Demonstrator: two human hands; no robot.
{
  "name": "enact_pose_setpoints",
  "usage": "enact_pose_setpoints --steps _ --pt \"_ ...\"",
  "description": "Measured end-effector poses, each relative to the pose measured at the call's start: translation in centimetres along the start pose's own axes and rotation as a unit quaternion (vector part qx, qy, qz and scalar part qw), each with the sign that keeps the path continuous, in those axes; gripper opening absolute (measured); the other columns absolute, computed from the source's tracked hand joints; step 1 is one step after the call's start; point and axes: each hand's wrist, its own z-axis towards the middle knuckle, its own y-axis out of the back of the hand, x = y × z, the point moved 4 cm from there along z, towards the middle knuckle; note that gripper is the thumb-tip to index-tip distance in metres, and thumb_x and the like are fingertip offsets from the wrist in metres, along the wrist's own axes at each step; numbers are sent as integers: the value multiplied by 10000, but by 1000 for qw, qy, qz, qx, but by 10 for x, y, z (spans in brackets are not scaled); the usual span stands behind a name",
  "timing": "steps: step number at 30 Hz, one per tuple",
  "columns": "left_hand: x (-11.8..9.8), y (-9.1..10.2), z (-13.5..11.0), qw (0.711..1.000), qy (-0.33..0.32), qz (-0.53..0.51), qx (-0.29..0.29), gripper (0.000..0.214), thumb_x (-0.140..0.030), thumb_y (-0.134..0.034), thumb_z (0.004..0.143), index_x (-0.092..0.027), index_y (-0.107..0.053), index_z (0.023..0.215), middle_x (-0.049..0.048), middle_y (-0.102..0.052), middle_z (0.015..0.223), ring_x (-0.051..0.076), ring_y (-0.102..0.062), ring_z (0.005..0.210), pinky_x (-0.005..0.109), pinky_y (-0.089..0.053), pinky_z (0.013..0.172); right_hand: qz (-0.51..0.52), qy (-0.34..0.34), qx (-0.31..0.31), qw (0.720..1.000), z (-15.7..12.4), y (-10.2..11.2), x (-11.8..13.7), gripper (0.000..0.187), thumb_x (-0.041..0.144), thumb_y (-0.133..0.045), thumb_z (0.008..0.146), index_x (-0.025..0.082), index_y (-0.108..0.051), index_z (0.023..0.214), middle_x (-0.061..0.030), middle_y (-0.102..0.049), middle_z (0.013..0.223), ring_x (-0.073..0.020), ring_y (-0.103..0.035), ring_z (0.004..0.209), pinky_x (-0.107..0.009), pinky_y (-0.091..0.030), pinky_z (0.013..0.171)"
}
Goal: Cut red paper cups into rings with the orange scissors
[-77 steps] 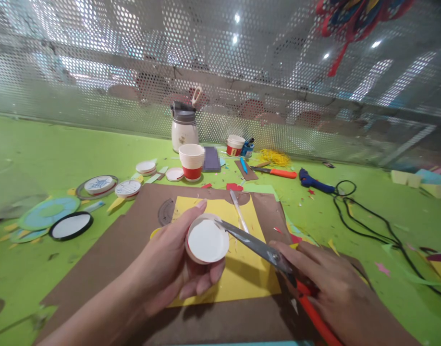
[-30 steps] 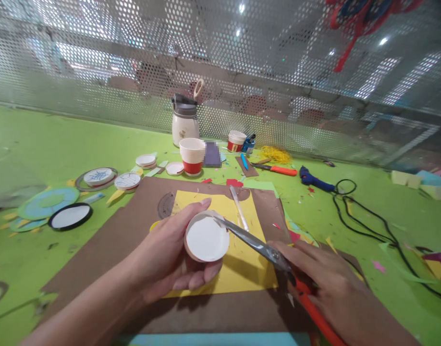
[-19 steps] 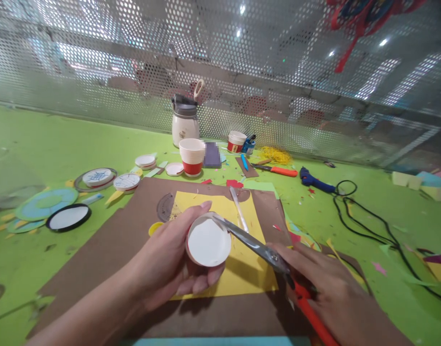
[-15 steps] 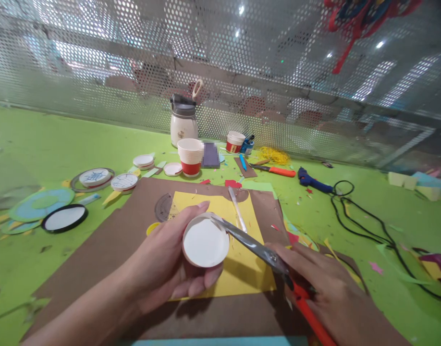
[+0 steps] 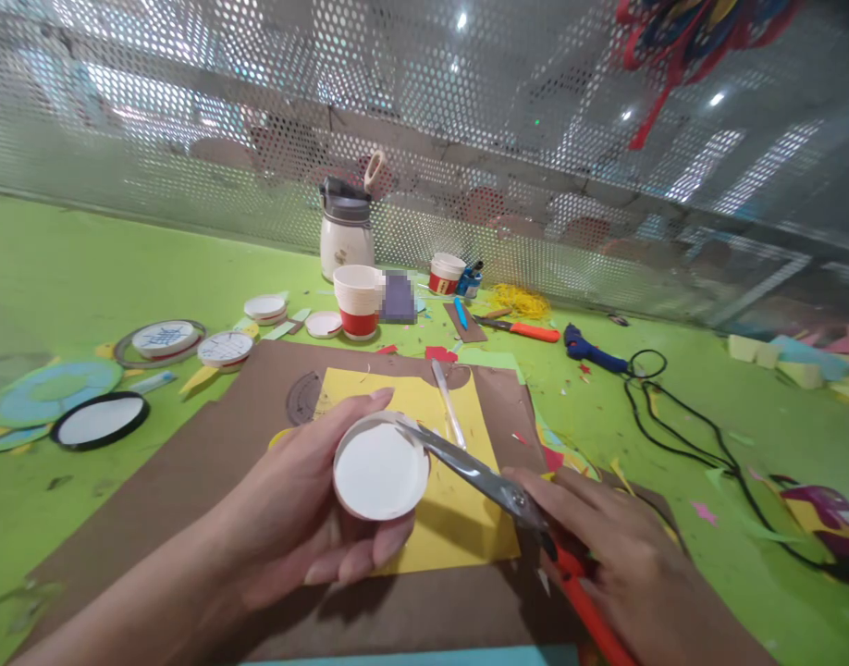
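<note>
My left hand (image 5: 306,513) is wrapped round a white paper cup (image 5: 380,468), its round bottom turned toward me. My right hand (image 5: 615,555) grips orange-handled scissors (image 5: 490,483); the grey blades reach left and meet the cup's upper right edge. Both hands hover over a yellow paper sheet (image 5: 459,518) that lies on a large brown cardboard sheet (image 5: 209,462).
On the green table (image 5: 64,268) stand a red-and-white cup (image 5: 357,302), a white jug (image 5: 345,231), another cup (image 5: 444,275), paper discs (image 5: 98,418), a second pair of orange scissors (image 5: 518,328), a blue glue gun (image 5: 591,348) with black cable (image 5: 681,430). A perforated metal screen (image 5: 466,111) closes the far side.
The scissor blades have worked a little along the cup's rim while my left hand keeps its hold. The view has drifted slightly to the right.
</note>
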Motion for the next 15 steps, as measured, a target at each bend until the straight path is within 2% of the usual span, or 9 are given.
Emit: enact_pose_setpoints --steps 8,15 --pt "3 0 1 999 32 -25 2 725 -606 -259 915 -86 -707 684 119 -578 383 92 -437 220 118 -261 202 -9 5 8 1000 -1 4 1 598 27 -451 725 181 -563 1292 -98 -713 951 -232 -708 798 -306 -579 618" --pt "3 -2 1 999 20 -24 -7 767 -595 -223 928 -81 -689 602 118 -567 382 88 -451 234 114 -253 206 -25 10 6 1000 0 5 4 584 36 -436 731 175 -564 1283 -103 -719 957 -228 -712 799 -305 -589 628"
